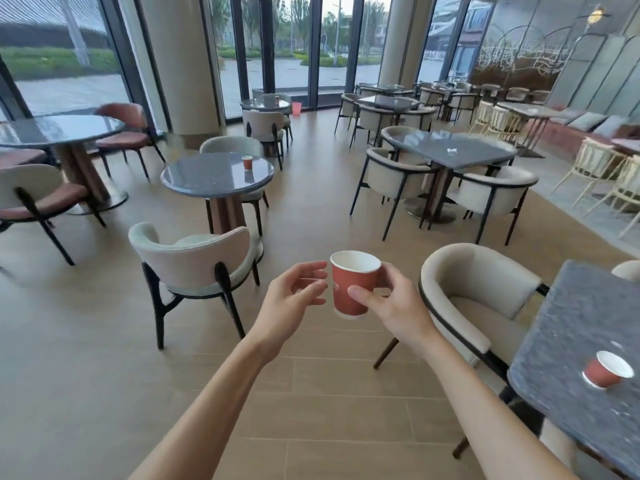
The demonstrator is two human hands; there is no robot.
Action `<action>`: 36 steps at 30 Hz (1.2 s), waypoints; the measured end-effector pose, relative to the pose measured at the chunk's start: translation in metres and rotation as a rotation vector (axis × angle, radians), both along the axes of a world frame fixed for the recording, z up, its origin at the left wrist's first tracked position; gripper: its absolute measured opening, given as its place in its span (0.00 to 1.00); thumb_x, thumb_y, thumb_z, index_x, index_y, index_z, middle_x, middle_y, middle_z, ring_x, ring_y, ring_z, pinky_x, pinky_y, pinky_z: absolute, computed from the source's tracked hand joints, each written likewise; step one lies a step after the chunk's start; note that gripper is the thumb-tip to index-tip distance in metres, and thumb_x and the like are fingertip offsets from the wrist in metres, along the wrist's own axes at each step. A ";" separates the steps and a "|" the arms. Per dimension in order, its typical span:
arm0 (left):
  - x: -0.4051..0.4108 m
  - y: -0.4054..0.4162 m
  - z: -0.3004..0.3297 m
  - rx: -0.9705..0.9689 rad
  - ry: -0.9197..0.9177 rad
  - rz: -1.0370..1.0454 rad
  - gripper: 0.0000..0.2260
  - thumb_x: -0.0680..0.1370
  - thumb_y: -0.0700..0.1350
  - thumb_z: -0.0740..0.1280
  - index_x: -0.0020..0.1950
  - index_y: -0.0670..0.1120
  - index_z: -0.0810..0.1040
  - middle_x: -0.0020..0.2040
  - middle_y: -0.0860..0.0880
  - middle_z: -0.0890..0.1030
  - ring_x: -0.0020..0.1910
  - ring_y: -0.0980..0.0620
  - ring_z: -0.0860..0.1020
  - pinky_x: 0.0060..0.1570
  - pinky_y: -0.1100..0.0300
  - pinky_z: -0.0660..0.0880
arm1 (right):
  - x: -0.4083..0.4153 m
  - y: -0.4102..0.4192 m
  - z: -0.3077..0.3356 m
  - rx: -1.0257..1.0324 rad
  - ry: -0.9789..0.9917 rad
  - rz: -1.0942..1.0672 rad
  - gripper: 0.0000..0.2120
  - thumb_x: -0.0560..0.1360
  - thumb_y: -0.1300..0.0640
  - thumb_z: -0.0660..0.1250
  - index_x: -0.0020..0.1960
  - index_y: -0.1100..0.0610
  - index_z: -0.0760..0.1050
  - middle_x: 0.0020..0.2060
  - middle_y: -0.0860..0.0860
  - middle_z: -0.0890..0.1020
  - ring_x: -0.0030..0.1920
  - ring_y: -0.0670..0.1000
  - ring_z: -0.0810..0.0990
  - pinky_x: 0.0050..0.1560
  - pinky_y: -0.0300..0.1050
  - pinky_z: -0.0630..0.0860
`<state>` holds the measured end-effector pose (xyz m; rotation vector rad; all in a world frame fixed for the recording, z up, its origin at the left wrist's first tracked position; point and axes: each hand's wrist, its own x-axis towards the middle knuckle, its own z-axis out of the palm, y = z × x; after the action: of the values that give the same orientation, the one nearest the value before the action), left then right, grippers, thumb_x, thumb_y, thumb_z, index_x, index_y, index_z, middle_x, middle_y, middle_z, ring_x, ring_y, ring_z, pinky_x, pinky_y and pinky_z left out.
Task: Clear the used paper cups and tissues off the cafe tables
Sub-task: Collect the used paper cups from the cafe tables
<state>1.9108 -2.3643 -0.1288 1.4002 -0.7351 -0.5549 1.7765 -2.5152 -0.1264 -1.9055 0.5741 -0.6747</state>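
Gripping the red paper cup (353, 284) at its side, the fingers (360, 293) of the right hand (394, 303) wrap around it, thumb in front and the rest behind; the cup is upright, open end up, held in the air above the wooden floor (104, 341) with nothing under it; the left hand (294, 299) is just beside the cup on its other side, its fingers loosely curled and apart, holding nothing, tips close to the cup wall though I cannot tell if they touch it; both forearms reach out bare from the bottom of the view.

Near the right arm stands a speckled grey desk (588, 341) at the right edge, and on it a second red cup (607, 370), looking tilted toward the camera; a cream armchair (481, 299) sits between that desk and the hands; to the left is a pale chair (194, 261) pulled up to a round desk (211, 178), where a third red cup (247, 162) stands upright near the far edge; further right a square desk (460, 147) carries a small white crumpled tissue (452, 151); well back by the glass doors, another round desk (265, 103) has a small red cup (276, 99) on it, and a pink bin (296, 108) stands on the floor beside it.
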 end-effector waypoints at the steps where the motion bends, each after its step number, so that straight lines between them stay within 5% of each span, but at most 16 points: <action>1: 0.021 -0.016 0.003 0.004 -0.006 -0.005 0.12 0.81 0.37 0.67 0.63 0.47 0.81 0.57 0.43 0.82 0.58 0.46 0.81 0.54 0.52 0.82 | 0.020 -0.015 0.003 0.003 -0.007 -0.008 0.26 0.70 0.48 0.79 0.65 0.53 0.76 0.55 0.45 0.84 0.57 0.41 0.81 0.56 0.37 0.75; 6: 0.106 -0.086 0.011 0.022 0.003 -0.015 0.12 0.81 0.36 0.67 0.63 0.45 0.81 0.57 0.42 0.82 0.58 0.45 0.81 0.53 0.54 0.82 | 0.101 -0.082 0.004 0.024 -0.015 -0.034 0.23 0.71 0.50 0.78 0.63 0.52 0.76 0.55 0.44 0.83 0.55 0.40 0.80 0.52 0.31 0.73; 17: 0.299 -0.261 -0.011 0.023 0.007 0.085 0.11 0.80 0.34 0.67 0.60 0.44 0.82 0.54 0.41 0.83 0.53 0.48 0.81 0.51 0.54 0.82 | 0.289 -0.279 -0.027 0.056 -0.067 -0.050 0.22 0.71 0.50 0.79 0.61 0.53 0.78 0.53 0.45 0.85 0.56 0.44 0.81 0.58 0.43 0.77; 24: 0.430 -0.376 0.009 0.016 0.005 0.162 0.11 0.79 0.33 0.67 0.59 0.43 0.83 0.53 0.44 0.83 0.51 0.52 0.82 0.49 0.57 0.81 | 0.431 -0.405 -0.014 0.084 -0.086 0.007 0.24 0.70 0.50 0.78 0.63 0.55 0.77 0.55 0.45 0.84 0.55 0.41 0.81 0.55 0.35 0.74; 33: 0.597 -0.508 0.004 0.000 -0.005 0.161 0.11 0.80 0.34 0.67 0.60 0.43 0.82 0.54 0.43 0.83 0.53 0.49 0.82 0.49 0.58 0.81 | 0.598 -0.542 -0.014 0.051 -0.064 0.019 0.28 0.66 0.43 0.76 0.62 0.55 0.78 0.54 0.46 0.84 0.56 0.43 0.81 0.55 0.37 0.75; 36: 0.663 -0.558 -0.005 -0.018 -0.005 0.161 0.11 0.80 0.33 0.67 0.61 0.41 0.82 0.55 0.41 0.83 0.52 0.49 0.82 0.51 0.55 0.82 | 0.662 -0.590 -0.019 0.035 -0.040 0.016 0.23 0.69 0.48 0.78 0.61 0.54 0.78 0.53 0.45 0.85 0.56 0.42 0.81 0.55 0.38 0.75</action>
<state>2.5740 -2.9220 -0.1336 1.4299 -0.6236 -0.4179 2.4383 -3.1053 -0.1458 -1.8581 0.5411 -0.6868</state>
